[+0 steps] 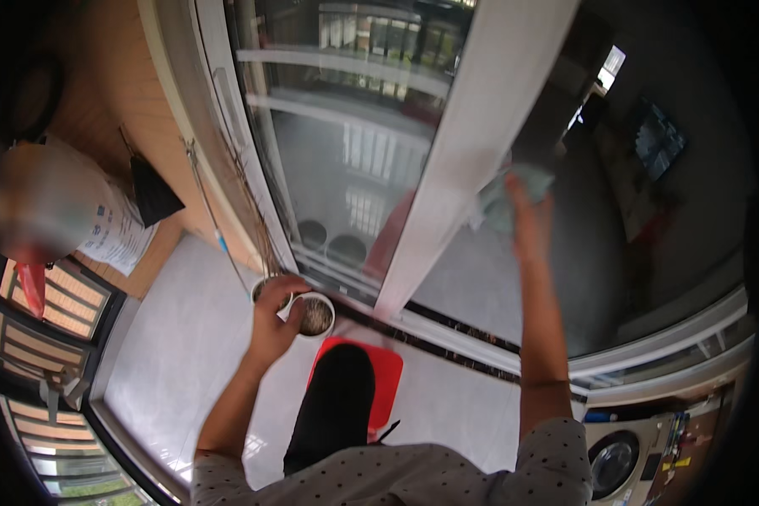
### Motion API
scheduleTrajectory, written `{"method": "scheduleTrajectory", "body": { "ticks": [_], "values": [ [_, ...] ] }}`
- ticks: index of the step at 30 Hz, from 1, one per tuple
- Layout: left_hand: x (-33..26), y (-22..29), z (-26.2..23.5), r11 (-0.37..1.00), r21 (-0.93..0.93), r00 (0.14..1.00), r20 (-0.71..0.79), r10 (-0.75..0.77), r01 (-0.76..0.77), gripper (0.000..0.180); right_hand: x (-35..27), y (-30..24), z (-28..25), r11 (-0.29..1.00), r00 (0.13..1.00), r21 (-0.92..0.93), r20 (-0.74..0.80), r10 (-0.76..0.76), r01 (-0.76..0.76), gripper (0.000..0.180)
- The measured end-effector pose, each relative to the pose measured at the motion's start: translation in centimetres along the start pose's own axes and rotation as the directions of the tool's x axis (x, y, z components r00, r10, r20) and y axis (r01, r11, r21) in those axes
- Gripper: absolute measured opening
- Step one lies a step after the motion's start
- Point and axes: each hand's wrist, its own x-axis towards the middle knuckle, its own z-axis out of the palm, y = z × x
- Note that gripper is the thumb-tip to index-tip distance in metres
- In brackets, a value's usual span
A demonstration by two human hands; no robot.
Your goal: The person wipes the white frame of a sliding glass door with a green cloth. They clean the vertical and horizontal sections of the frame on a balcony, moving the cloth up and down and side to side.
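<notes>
Right hand gripped a crumpled pale-green cloth by the right edge of the white door post. Left hand touched a round, white-rimmed pot, hold unclear.

Only small blue print on the white bag at left, too blurred to read.

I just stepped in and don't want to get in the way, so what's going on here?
A person is at a white-framed glass door, with a red stool below. Their right hand holds a pale green cloth beside the frame; whether it touches the glass is unclear. Their left hand is at two round white pots near the door's foot, fingers over one's rim; whether it grips is hard to tell.
</notes>
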Motion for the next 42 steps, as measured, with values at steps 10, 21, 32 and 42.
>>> {"method": "scheduleTrajectory", "body": {
  "ticks": [10,21,32,42],
  "values": [
    [27.4,-13.3,-6.4,0.994,-0.011,0.849,-0.520,-0.097,0.107,0.024,23.3,-10.8,-16.9,0.883,0.975,-0.444,0.083,0.206,-0.148,0.060],
    [35.0,-18.4,-7.4,0.950,-0.198,0.813,-0.494,-0.308,0.240,0.038,19.4,-9.2,-11.5,0.755,0.878,-0.451,-0.190,0.440,-0.476,0.056],
    [38.0,-14.0,-10.9,0.883,-0.301,0.810,-0.370,-0.455,0.359,0.035,21.6,-12.4,-4.6,0.424,0.861,-0.869,-0.004,0.509,-0.255,0.062],
    [41.2,-4.9,-17.9,0.859,-0.420,0.850,-0.298,-0.434,0.292,0.022,24.8,-26.0,-7.8,0.696,0.670,0.262,-0.193,0.717,-0.669,0.047]
  ]
}}
